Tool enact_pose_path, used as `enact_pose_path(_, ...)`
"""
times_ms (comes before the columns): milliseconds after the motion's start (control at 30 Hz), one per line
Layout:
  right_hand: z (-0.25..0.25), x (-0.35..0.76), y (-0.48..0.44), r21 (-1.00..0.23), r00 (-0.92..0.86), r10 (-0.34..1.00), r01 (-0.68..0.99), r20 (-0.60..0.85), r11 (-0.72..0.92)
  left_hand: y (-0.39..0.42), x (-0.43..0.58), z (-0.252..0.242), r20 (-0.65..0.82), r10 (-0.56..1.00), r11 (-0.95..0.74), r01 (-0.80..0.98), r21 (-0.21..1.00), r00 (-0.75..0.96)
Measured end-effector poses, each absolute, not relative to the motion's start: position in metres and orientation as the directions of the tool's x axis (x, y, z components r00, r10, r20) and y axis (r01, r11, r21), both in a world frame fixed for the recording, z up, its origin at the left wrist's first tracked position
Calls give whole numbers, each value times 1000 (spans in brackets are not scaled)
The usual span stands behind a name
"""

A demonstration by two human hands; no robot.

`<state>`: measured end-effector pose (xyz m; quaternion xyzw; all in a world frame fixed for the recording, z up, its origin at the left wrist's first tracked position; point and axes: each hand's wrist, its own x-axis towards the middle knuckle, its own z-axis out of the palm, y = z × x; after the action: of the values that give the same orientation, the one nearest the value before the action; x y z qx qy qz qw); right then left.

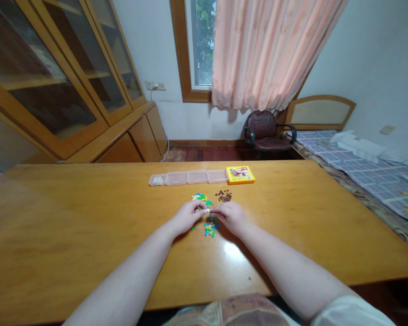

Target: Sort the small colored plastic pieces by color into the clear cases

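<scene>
Both my hands meet over the middle of the wooden table [88, 217]. My left hand [187, 216] and my right hand [231, 216] have their fingertips pinched together on a tiny white piece [207, 211]. Below them lies a small heap of coloured pieces [211, 226], blue, green and yellow. More coloured pieces [200, 197] lie just beyond my left hand. A little pile of brown pieces [223, 195] sits beyond my right hand.
A clear plastic tray with several compartments [187, 177] lies farther back, with a yellow box [240, 174] at its right end. Beyond the table stand a brown chair [267, 131], glass-door cabinets [71, 77] at left and a bed [367, 172] at right.
</scene>
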<state>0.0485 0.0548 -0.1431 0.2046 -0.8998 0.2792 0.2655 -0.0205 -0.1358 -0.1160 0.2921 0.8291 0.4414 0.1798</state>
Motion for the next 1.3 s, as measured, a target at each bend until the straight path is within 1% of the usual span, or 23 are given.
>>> enact_pose_path(67, -144, 47, 57, -400, -781, -200, -499, 591, 769, -138, -23, -115, -9, 626, 473, 370, 800, -780)
enact_pose_path(167, -143, 44, 64, -424, -814, -122, -417, 568, 804, -144, -29, -113, 27, 640, 539, 474, 697, -768)
enact_pose_path(267, -138, 41, 74, -428, -859, -32, -287, 511, 857, -151, -36, -111, 24, 685, 577, 562, 593, -728)
enact_pose_path(367, -134, 39, 83, -405, -896, 58, -140, 440, 903, -160, -43, -111, 32, 675, 627, 597, 500, -737)
enact_pose_path(533, -134, 36, 86, -392, -923, 147, -4, 355, 920, -169, -49, -109, 43, 679, 648, 625, 435, -733)
enact_pose_path(633, -134, 36, 83, -397, -919, 160, 4, 361, 918, -166, -45, -109, 27, 708, 630, 649, 427, -705)
enact_pose_path(900, -132, 39, 75, -450, -901, 80, -134, 425, 883, -153, -38, -117, 4, 702, 642, 635, 430, -712)
enact_pose_path(1000, -132, 41, 71, -467, -889, 32, -209, 456, 859, -153, -39, -117, 34, 680, 639, 615, 462, -732)
enact_pose_path(1067, -132, 43, 67, -476, -872, -19, -285, 489, 832, -151, -37, -116, 90, 631, 616, 568, 546, -771)
enact_pose_path(1100, -132, 45, 64, -478, -861, -46, -325, 506, 816, -149, -36, -116, 105, 592, 594, 521, 614, -799)
enact_pose_path(1133, -133, 47, 61, -479, -849, -72, -364, 524, 799, -147, -33, -117, 98, 554, 559, 457, 692, -827)
enact_pose_path(1200, -134, 49, 56, -484, -822, -118, -436, 557, 759, -140, -28, -118, 39, 507, 458, 307, 834, -861)
enact_pose_path(1233, -135, 50, 54, -489, -810, -134, -466, 571, 737, -137, -24, -119, 4, 505, 406, 241, 881, -863)
enact_pose_path(1300, -136, 51, 52, -509, -791, -138, -506, 596, 696, -132, -19, -121, -50, 527, 335, 153, 930, -848)
